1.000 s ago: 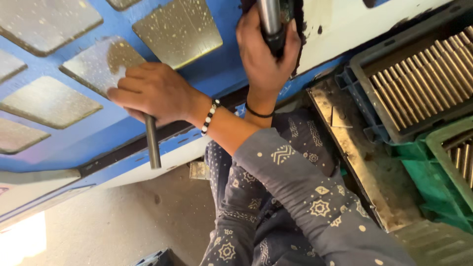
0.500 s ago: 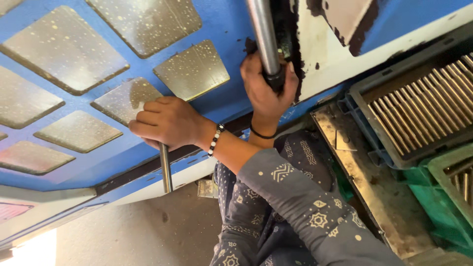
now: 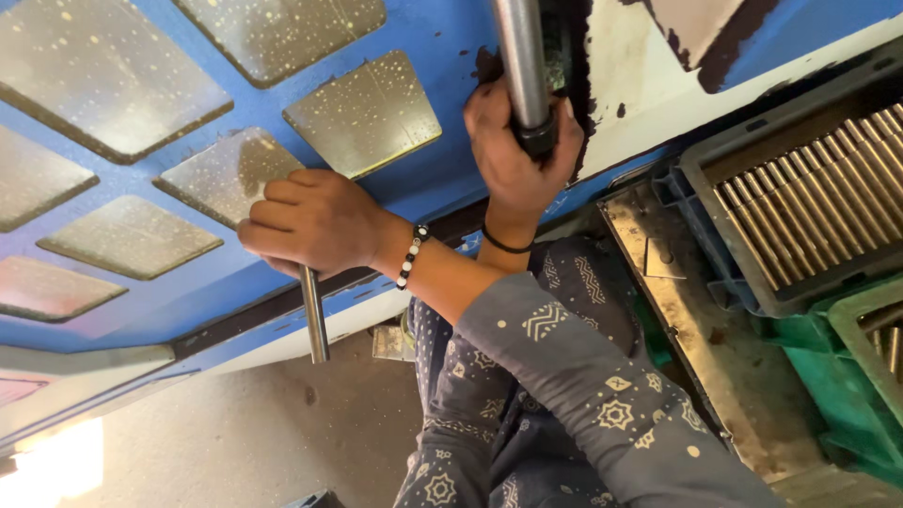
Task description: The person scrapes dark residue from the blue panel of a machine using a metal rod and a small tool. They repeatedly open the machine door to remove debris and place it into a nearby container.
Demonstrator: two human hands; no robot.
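Since a moment ago, little moved but the view: more now showing of the thick polished steel bar [image 3: 517,56] at the top, and seemingly no shift in either grip, so probably mid-effort, nothing released. In the left hand [image 3: 315,221], fingers wrapped tight, a thin grey steel rod [image 3: 315,320], pointing down across the blue painted machine body with recessed speckled metal panels [image 3: 433,38]. Around the bar's dark lower end, the right hand [image 3: 517,155], fingers likewise clenched. Cut off above: the bar's top. Hidden in the fist: the rod's upper end. Hard to read: the right forearm behind the patterned sleeve.
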